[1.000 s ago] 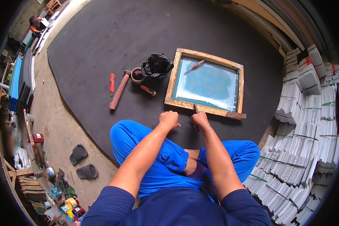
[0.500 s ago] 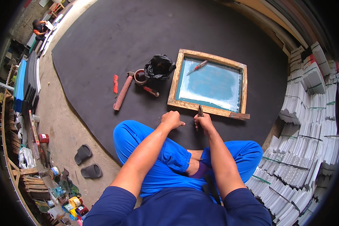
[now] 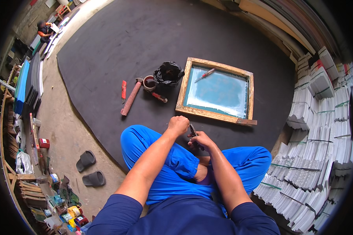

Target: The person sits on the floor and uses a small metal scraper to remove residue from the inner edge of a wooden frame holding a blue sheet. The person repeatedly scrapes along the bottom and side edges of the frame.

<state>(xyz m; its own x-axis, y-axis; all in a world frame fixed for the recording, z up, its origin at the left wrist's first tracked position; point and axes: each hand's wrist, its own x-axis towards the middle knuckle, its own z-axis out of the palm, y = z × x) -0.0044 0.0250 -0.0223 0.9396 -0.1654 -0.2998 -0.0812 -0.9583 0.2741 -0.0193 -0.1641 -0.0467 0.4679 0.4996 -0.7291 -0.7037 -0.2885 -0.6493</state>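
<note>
Just below the wooden frame [image 3: 211, 114], the right hand [image 3: 200, 140] curls around dark pliers [image 3: 193, 130]. The left hand [image 3: 179, 125] is curled too; I can't tell if it holds anything. Slipping pliers could pinch it.

Head cam (L of pair), fisheye, looks down fwd. from wearer's head; lap [image 3: 164, 188] nr., mat [image 3: 117, 39] beyond.

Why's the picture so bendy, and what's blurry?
Head view: the boards at upper right curve and the corners go black, from the fisheye lens; head view: the far person looks small and fuzzy; head view: the floor is brightest at the top.
</note>
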